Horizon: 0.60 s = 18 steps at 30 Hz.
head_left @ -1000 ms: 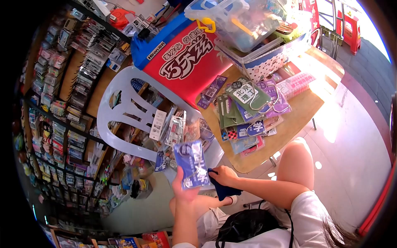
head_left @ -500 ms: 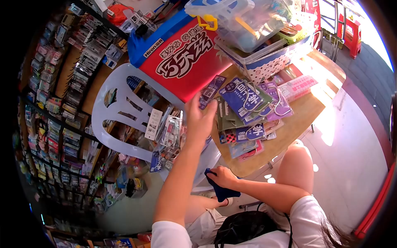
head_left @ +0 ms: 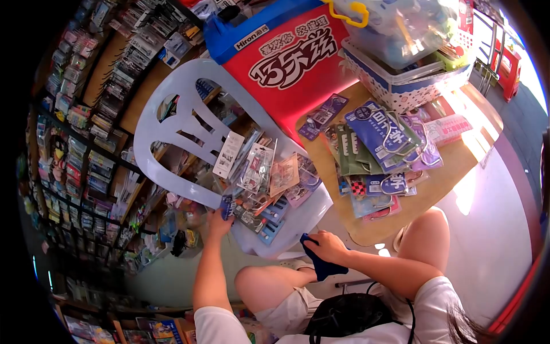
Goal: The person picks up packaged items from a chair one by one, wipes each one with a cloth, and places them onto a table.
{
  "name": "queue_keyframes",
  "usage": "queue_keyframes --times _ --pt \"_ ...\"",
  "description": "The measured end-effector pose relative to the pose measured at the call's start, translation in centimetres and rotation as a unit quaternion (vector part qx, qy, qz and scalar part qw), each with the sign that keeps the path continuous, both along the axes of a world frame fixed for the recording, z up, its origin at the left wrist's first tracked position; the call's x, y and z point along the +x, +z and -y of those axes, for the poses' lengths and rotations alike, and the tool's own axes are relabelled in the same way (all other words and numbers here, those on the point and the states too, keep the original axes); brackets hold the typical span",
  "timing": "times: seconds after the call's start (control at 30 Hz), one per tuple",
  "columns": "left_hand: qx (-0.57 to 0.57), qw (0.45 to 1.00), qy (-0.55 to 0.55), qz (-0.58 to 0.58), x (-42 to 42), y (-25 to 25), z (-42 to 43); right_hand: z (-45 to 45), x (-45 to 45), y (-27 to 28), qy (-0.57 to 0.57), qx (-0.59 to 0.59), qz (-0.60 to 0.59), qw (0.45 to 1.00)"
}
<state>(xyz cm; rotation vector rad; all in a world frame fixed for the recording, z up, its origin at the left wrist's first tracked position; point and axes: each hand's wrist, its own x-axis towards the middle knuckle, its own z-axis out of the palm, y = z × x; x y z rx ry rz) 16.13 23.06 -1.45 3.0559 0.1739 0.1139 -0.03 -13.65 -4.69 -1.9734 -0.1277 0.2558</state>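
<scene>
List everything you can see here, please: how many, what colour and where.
Shelved goods: too many to count, mixed, left
Box: one, red and blue, behind the chair
Chair: one, pale lilac, left of the table
Small packets: several, mixed, on the chair
Edge packet: one, blue, chair's near edge
Table: one, wood-coloured, centre right
Packet pile: many, mostly blue, green, purple, on the table
Pink package: one, pink, table's right
Basket: one, white and blue, table's far side
Clear bin: one, transparent, above the basket
Stool: one, red, far right
Bag: one, black, lap
Cloth: one, dark blue, right hand
Sleeves: two, white, bottom
Left hand: one, at the edge packet
Right hand: one, gripping the cloth
</scene>
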Motion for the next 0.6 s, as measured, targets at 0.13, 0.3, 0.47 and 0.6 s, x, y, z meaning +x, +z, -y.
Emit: queue_keyframes --times 0.13,0.3,0.47,0.6 --pt "-0.037 0.999 0.018 -0.017 1.4 -1.8 -0.1 -0.3 0.1 -0.8 0.009 -0.009 -0.008 1.0" --pt "-0.028 0.997 0.017 -0.068 1.7 0.4 0.9 -0.6 0.7 -1.1 0.003 -0.011 -0.008 1.0" --pt "-0.022 0.999 -0.026 -0.029 0.2 1.8 1.1 -0.6 0.3 -1.5 -0.005 -0.005 0.005 1.0" --pt "-0.035 0.999 -0.036 0.014 -1.8 3.5 0.5 -0.1 0.2 -0.7 -0.006 0.0 0.008 1.0"
